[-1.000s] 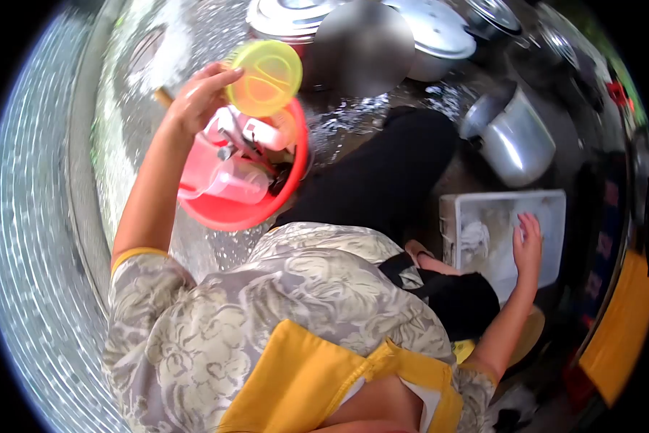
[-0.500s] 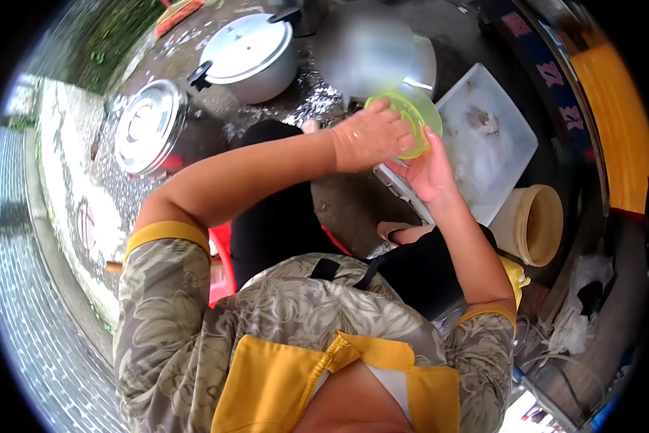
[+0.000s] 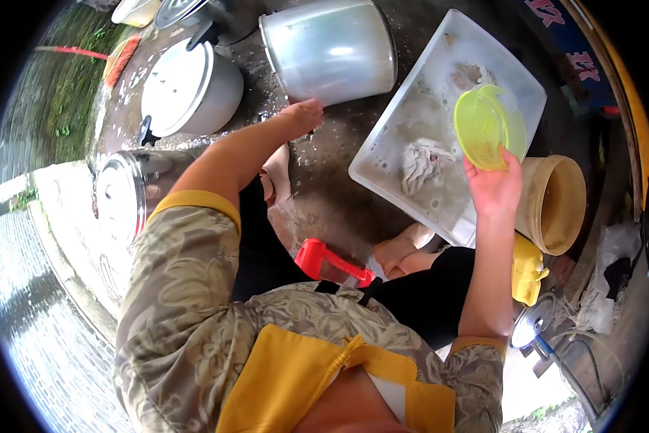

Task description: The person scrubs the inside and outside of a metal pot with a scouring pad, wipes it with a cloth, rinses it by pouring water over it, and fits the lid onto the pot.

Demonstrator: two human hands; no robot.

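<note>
My right hand (image 3: 496, 189) grips the rim of a yellow-green translucent plastic bowl (image 3: 481, 126), held tilted above a white plastic tub (image 3: 393, 119). Cloudy water and wet whitish cloths (image 3: 423, 164) lie in the tub. On the other side, my left hand (image 3: 303, 119) is held out with nothing seen in it, fingers loosely extended. It overlaps the lower edge of a large metal pot (image 3: 331, 54) lying on its side; whether they touch, I cannot tell. Drops of water show just under that hand.
A lidded pressure cooker (image 3: 183, 86) and a shiny lidded pot (image 3: 122, 191) stand on the wet ground to the left. A beige bucket (image 3: 530, 202) and a yellow container (image 3: 526, 270) are at the right. A red plastic stool (image 3: 331, 261) shows between my legs.
My left hand has let go of the bowl and moved left toward the large pot. My right hand has carried the bowl rightward over the tub. The view has shifted, showing more of the tub.
</note>
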